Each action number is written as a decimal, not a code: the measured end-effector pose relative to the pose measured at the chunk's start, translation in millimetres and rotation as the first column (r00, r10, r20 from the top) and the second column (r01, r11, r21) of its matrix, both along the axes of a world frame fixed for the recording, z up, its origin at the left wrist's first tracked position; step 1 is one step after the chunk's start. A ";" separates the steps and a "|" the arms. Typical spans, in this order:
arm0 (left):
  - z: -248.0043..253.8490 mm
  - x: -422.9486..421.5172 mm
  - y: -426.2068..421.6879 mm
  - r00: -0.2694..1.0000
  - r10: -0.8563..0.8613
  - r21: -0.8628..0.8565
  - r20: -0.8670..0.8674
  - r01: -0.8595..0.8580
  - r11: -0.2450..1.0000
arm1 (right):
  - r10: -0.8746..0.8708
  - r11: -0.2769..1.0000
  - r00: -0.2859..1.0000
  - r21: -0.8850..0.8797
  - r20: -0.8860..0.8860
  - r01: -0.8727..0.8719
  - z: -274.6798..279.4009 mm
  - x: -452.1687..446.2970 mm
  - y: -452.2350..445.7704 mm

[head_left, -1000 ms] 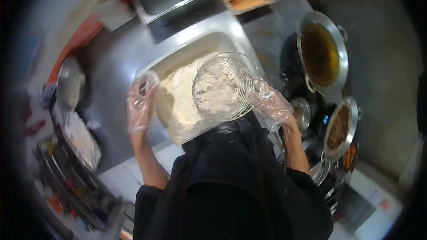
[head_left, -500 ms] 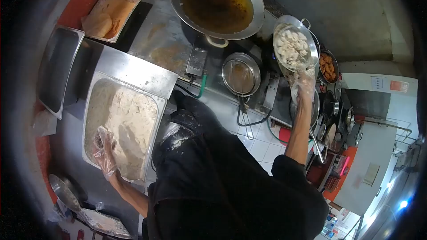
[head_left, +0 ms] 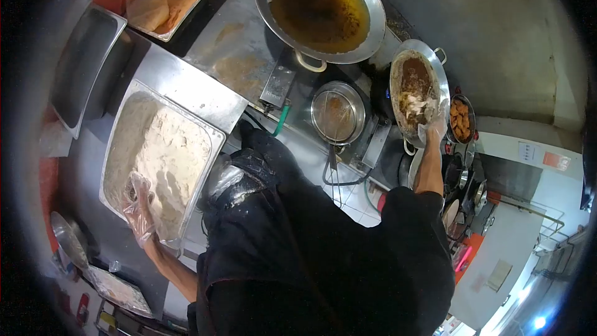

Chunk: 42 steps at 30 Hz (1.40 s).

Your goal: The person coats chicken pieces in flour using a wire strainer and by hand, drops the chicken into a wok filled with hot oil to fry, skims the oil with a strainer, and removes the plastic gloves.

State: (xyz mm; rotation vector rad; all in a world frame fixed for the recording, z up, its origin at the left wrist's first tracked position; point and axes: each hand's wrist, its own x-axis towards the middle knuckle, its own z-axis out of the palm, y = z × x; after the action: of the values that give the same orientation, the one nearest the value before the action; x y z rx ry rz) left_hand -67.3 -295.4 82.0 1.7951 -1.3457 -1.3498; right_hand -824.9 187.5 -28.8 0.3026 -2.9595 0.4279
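My left hand (head_left: 138, 205), in a clear plastic glove, is over the near left part of a deep metal tray (head_left: 214, 149) of white flour (head_left: 177, 143). Its fingers are loosely bent, with gaps between them. My right hand (head_left: 436, 126), also gloved, reaches to the near right edge of a wok (head_left: 442, 81) of brown, foaming oil. Pale flour-coated pieces (head_left: 413, 109) lie in the oil just beside that hand. Its fingers blur into the glove and the wok's rim, so I cannot make out a grip.
A large wok (head_left: 375, 31) of dark oil stands at the far side. A round strainer (head_left: 337, 112) rests on a bowl between the burners. Fried pieces (head_left: 460, 118) fill a pan at the right. Metal trays (head_left: 93, 68) line the left, and a floury tray (head_left: 121, 289) lies nearer.
The pale pieces, heaped above the right wok by my right hand, are now down in its foaming oil. My left hand stays in the flour tray. The camera view has shifted slightly.
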 end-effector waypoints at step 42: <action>-93.1 -93.5 -35.7 0.502 -0.777 -0.037 0.380 0.847 0.530 | 0.830 0.530 0.314 -0.826 0.460 -0.191 192.6 453.2 -493.8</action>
State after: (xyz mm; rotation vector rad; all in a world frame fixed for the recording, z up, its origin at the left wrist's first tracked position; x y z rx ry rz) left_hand -160.8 -331.1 -11.1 1.2293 -2.6596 -1.2392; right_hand -371.7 -306.2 163.8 1.4466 -2.9983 2.2673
